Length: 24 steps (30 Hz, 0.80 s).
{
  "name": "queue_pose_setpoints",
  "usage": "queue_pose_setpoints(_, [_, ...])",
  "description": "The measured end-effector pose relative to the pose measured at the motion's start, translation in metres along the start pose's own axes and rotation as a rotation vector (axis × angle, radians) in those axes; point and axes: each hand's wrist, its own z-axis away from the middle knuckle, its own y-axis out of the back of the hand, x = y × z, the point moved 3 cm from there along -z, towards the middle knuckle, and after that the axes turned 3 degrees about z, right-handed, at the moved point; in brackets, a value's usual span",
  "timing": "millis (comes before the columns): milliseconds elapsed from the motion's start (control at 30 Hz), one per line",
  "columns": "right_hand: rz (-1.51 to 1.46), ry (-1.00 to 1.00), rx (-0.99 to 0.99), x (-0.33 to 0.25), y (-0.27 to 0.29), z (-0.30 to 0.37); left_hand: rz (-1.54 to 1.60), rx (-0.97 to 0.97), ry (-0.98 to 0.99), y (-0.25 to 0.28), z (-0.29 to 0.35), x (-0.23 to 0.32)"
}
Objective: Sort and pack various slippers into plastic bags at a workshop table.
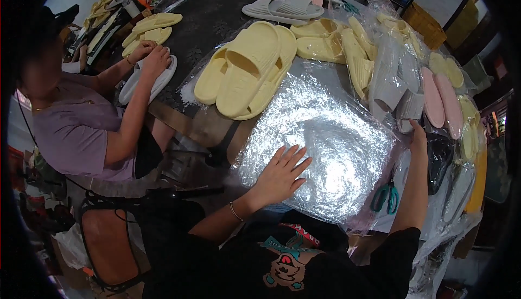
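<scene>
My left hand [279, 177] lies flat with fingers spread on a stack of shiny clear plastic bags [320, 130]. On the right, my right hand [418, 137] has its fingers closed at the lower end of a pair of grey slippers [408, 106] in clear plastic; part of its grip is hidden. Beyond the bags, several pale yellow slippers [247, 65] lie piled on plastic. A pair of pink slippers [442, 101] in plastic rests just right of the grey pair. Teal-handled scissors [385, 197] lie between my forearms, near the bags' right edge.
At the left, a person in a purple top [81, 130] handles a white slipper [154, 84]. More yellow slippers [320, 38] and grey slippers [285, 10] lie across the dark table [201, 27]. A brown-backed chair [111, 244] stands at the lower left. Loose plastic [429, 255] hangs at the lower right.
</scene>
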Motion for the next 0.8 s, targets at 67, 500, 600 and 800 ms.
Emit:
queue_pose_setpoints(67, [-0.099, -0.034, -0.14, -0.008, -0.023, 0.015, -0.001, 0.006, 0.02, 0.001, 0.003, -0.001])
queue_pose_setpoints(500, [-0.197, -0.131, -0.194, 0.001, -0.011, -0.017, 0.006, 0.049, -0.009, 0.001, 0.005, 0.002])
queue_pose_setpoints(600, [-0.366, -0.052, -0.244, -0.007, -0.013, -0.011, 0.009, 0.05, -0.018, 0.001, 0.005, 0.002])
queue_pose_setpoints(800, [-0.638, 0.051, -0.207, -0.065, -0.033, 0.025, -0.001, 0.022, -0.032, 0.003, 0.0, 0.003])
